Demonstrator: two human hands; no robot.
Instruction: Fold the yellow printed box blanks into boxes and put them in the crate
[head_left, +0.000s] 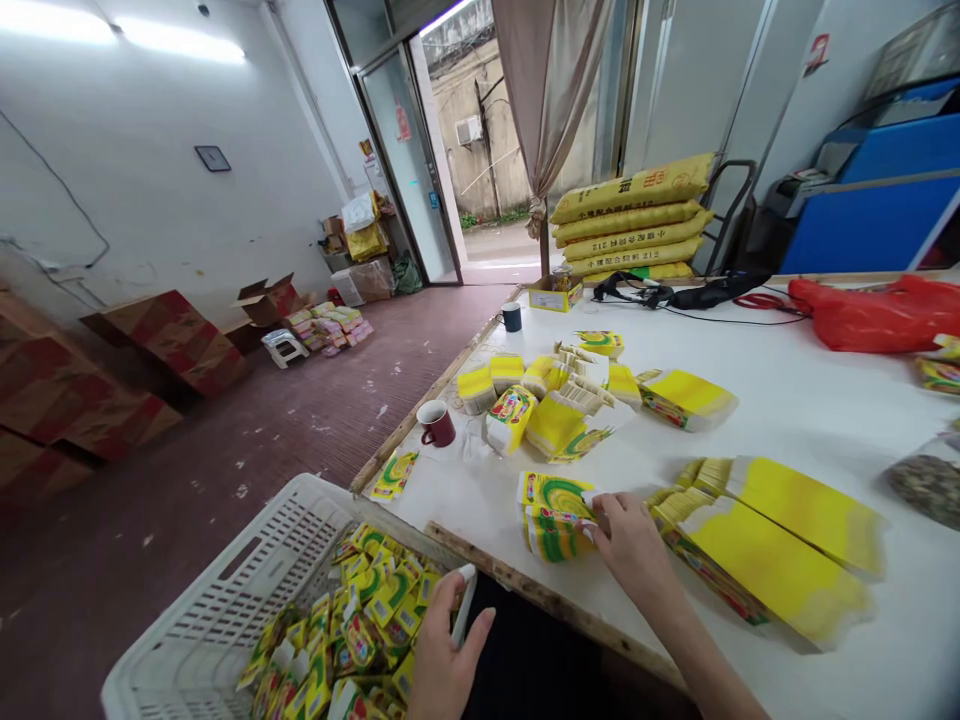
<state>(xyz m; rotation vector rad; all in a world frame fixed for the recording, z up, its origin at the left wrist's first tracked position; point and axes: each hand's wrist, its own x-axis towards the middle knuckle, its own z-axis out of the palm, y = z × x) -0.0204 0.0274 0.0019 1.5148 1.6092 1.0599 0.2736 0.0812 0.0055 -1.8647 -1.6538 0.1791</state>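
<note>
My right hand (628, 545) pinches the right edge of a small stack of flat yellow-and-green printed cartons (551, 505) near the table's front edge. White covers show on its fingertips. My left hand (442, 645) is beside the basket, thumb and fingers apart, with white covers on some fingers and nothing visible in its grasp. Folded yellow-and-green small boxes (375, 590) fill part of a white plastic basket (225, 610). To the right of my right hand lie long rows of flat yellow cartons (772, 540).
More bundles of yellow cartons (555, 420) lie across the white table (810, 400). A maroon mug (436, 424) stands at the left edge, a dark mug (511, 317) farther back. A red plastic bag (877, 312) is at the right. Yellow sacks (637, 215) are piled behind.
</note>
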